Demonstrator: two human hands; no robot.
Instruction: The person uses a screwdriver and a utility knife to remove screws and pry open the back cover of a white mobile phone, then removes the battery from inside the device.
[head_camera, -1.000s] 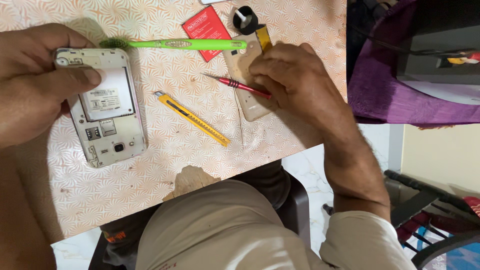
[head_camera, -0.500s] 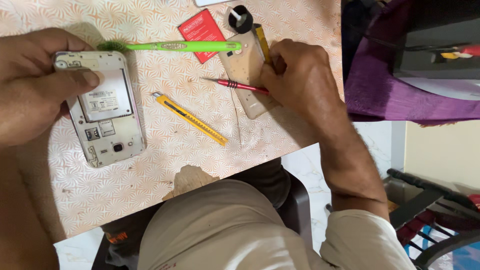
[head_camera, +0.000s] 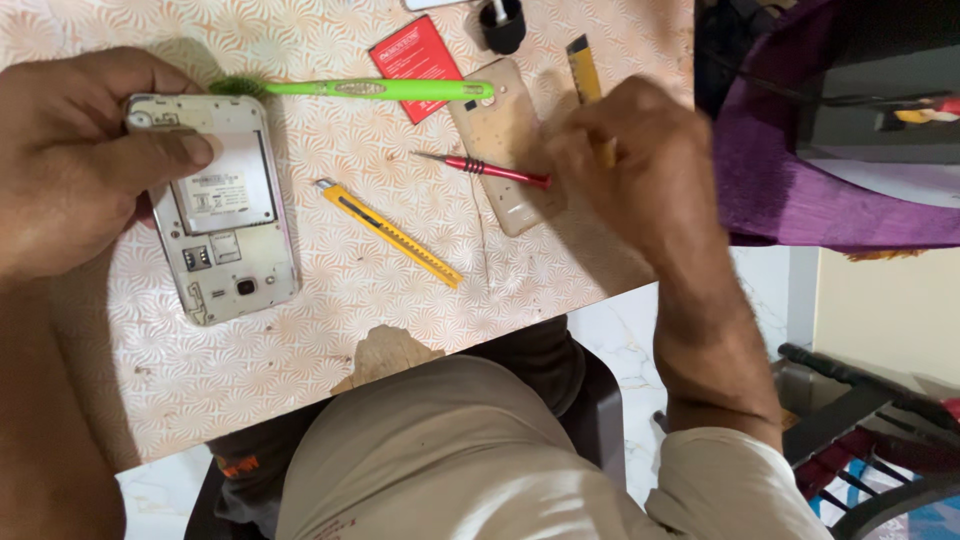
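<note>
Right hand (head_camera: 640, 170) shifted onto yellow tool (head_camera: 584, 70)

The opened phone (head_camera: 225, 225) lay at the table's (head_camera: 300, 370) left; the cutter (head_camera: 390, 232) lay right of it, the screwdriver (head_camera: 485, 168) farther right, the toothbrush (head_camera: 370, 89) beyond both.

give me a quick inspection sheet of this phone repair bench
surface: patterned table, chipped at the near edge
job's things: opened phone with its back off, lying flat; gold back cover; red battery
clutter: green toothbrush, yellow cutter, red screwdriver, a second yellow tool, black round item
grippers: left hand grips the phone, thumb on it; right hand is blurred, on the back cover by the second yellow tool
cables: nothing seen
surroundings: purple cloth, dark chair, pale floor
</note>
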